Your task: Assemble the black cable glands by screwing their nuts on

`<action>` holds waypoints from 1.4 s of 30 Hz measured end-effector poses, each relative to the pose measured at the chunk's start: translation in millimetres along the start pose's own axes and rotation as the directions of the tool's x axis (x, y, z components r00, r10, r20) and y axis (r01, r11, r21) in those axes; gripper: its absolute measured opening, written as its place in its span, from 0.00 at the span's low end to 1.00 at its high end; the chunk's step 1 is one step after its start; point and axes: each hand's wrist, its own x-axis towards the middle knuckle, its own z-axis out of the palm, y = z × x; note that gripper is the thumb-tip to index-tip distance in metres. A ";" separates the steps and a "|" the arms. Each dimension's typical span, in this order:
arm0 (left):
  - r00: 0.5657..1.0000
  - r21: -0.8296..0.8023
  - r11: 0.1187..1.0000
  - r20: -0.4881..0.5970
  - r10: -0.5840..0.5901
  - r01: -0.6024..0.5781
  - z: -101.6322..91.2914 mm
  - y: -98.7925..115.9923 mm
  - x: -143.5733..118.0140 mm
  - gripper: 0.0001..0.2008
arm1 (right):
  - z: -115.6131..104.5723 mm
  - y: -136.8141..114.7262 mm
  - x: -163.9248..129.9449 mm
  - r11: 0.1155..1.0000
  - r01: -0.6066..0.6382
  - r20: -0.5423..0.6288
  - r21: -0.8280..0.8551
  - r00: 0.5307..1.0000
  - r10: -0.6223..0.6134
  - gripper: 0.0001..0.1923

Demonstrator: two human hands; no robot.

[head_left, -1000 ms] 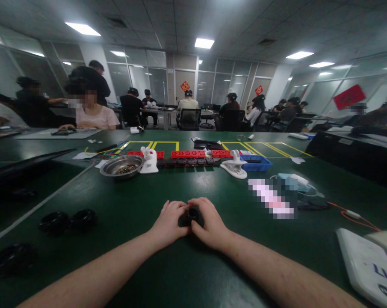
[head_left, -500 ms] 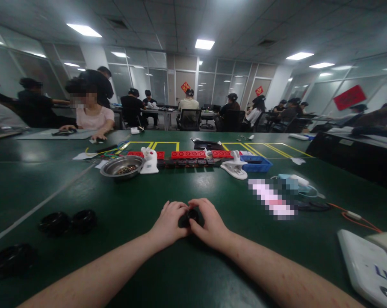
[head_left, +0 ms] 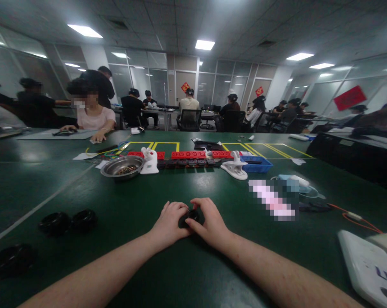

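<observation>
1. Nearest the camera, two bare forearms stretch over the dark green worktop (head_left: 187,273) and meet at its middle.
2. The left hand (head_left: 169,222) and right hand (head_left: 209,222) close together on a small black round part (head_left: 189,217), which sits between them just above the worktop; the fingers of both hands curl tight around it, so only its top shows.
3. At the left, near the edge, lie black ring-shaped parts (head_left: 66,221), two side by side, with a third black ring (head_left: 10,259) closer to the camera.
4. At the lower right corner lies a white device (head_left: 368,267), and an orange cable (head_left: 350,214) runs beside it.
5. Further out, a metal bowl (head_left: 122,166) holds small dark pieces; just beside it stands a white holder (head_left: 150,161).
6. Behind them a row of red blocks (head_left: 188,154) runs across, with a white clamp (head_left: 234,168) and a blue tray (head_left: 255,163) to the right.
7. Yellow tape lines (head_left: 270,147) mark the worktop beyond.
8. At the far left a person in a pink shirt (head_left: 95,117) rests hands on the worktop; more people sit at desks in the background.
</observation>
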 end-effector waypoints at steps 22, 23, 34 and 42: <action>1.000 -0.001 1.000 -0.013 -0.003 0.003 2.7 -2.0 0.9 0.17 | -3.2 -3.2 -0.3 0.992 0.092 0.032 0.091 0.995 -0.095 0.23; 1.000 0.003 1.000 -0.012 -0.004 0.004 2.9 -2.3 1.1 0.17 | -3.8 -3.6 -0.4 0.990 0.101 0.037 0.096 0.994 -0.105 0.25; 1.000 0.014 1.000 -0.013 0.009 -0.009 1.5 -1.3 -0.1 0.17 | 0.4 -1.0 -0.5 0.999 0.021 -0.015 0.026 1.000 -0.021 0.20; 1.000 0.013 1.000 -0.017 0.009 -0.009 2.3 -2.3 -0.2 0.17 | -3.3 -3.3 -0.5 0.990 0.100 0.036 0.101 0.994 -0.104 0.25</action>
